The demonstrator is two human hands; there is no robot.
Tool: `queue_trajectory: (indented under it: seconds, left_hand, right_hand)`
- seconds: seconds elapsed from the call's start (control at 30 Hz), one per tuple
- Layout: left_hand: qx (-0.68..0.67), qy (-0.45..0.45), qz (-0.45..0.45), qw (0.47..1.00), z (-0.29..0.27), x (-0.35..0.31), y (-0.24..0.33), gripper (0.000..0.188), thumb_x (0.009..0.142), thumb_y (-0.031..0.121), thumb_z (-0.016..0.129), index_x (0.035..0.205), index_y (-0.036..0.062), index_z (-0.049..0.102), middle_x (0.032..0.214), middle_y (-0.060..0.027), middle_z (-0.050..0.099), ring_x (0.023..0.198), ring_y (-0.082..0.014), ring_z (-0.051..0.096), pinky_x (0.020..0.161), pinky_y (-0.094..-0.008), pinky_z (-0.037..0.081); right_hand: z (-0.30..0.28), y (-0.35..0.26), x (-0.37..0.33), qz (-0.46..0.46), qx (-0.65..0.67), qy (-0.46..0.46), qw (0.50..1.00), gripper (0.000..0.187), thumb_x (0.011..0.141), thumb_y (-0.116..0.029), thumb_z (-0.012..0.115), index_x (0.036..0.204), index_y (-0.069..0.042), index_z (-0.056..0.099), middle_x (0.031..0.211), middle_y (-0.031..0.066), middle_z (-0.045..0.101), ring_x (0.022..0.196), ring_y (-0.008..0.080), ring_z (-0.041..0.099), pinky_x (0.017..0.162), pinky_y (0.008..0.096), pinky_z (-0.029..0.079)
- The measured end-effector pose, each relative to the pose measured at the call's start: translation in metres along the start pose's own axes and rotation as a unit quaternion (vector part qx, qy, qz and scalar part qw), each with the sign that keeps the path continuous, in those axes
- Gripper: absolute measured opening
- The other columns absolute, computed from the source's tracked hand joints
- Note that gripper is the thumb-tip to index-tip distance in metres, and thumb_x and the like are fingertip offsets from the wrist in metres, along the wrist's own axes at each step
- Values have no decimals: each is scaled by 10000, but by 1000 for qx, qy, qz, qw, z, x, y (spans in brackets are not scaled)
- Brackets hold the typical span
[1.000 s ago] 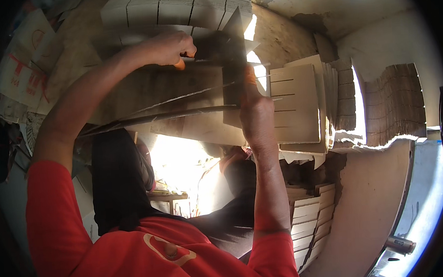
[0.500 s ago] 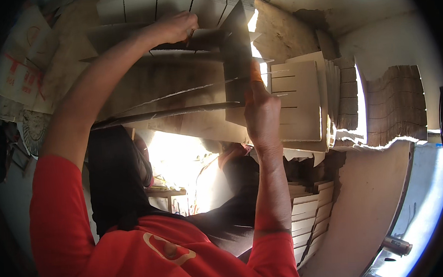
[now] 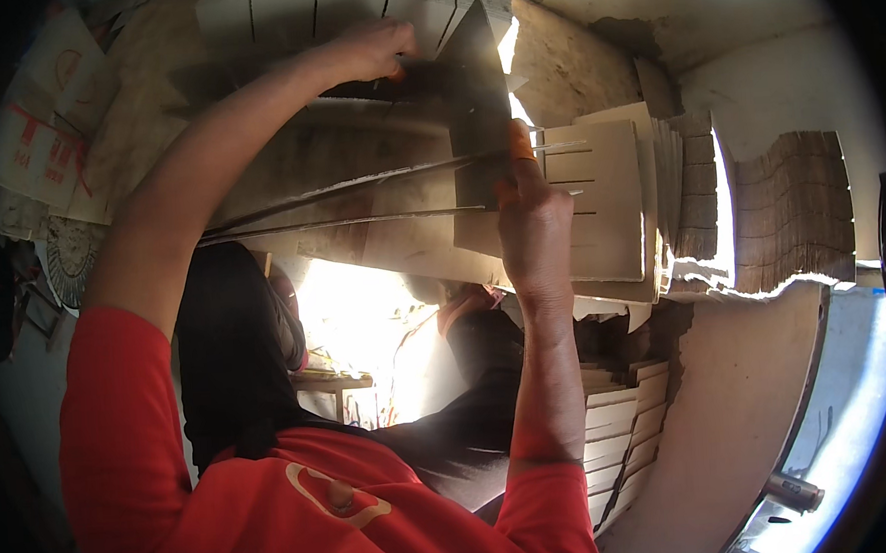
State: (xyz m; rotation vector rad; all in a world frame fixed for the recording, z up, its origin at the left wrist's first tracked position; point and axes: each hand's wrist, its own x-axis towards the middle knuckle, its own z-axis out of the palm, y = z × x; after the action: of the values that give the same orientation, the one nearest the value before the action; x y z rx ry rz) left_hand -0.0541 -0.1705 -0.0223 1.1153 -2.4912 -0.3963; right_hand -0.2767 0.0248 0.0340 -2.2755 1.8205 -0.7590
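Note:
My right hand (image 3: 538,211), an orange cover on one finger, grips an upright dark cardboard sheet (image 3: 480,114). Long thin cardboard strips (image 3: 358,184) run from that sheet toward my left forearm and cross it near my right fingers. Farther off, my left hand (image 3: 381,51) is closed at the upper edge of dark cardboard pieces; orange shows at a fingertip there too. Shadow hides exactly what its fingers pinch, but it appears to be cardboard.
A stack of slotted cardboard (image 3: 349,6) stands at the far edge. To the right are slotted sheets (image 3: 594,203) and a bundle of thin cardboard (image 3: 792,208). More slotted pieces (image 3: 617,438) lie low on the right. A printed sack (image 3: 50,147) is at the left.
My left hand has moved slightly right along the cardboard. My right hand has shifted a little right with the upright sheet, and the long strips have changed angle and spread.

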Motion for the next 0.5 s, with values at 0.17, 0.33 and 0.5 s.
queue_trajectory:
  seconds: [0.17, 0.33, 0.5]
  left_hand:
    - [-26, 49, 10, 998, 18, -4, 2, 168, 693, -5, 616, 860, 3, 601, 967, -159, 579, 990, -331, 551, 797, -410, 454]
    - [25, 30, -20, 999, 18, -2, 5, 174, 702, -15, 569, 873, 10, 560, 967, -166, 565, 988, -355, 544, 775, -422, 463]
    - [60, 13, 0, 998, 17, -1, 6, 208, 693, -12, 584, 899, 18, 585, 965, -171, 575, 962, -375, 552, 752, -445, 477]
  right_hand:
    - [-2, 5, -4, -11, 5, 8, 1000, 638, 735, 124, 474, 1361, 31, 389, 598, 222, 530, 523, 334, 564, 510, 410, 438]
    - [-9, -6, -5, 40, 16, -2, 999, 588, 782, 103, 551, 1330, -101, 491, 610, 158, 450, 503, 159, 434, 511, 203, 331]
    - [-7, -3, -6, 16, 0, 11, 1000, 592, 770, 111, 526, 1335, -53, 465, 634, 199, 503, 518, 233, 491, 520, 283, 401]
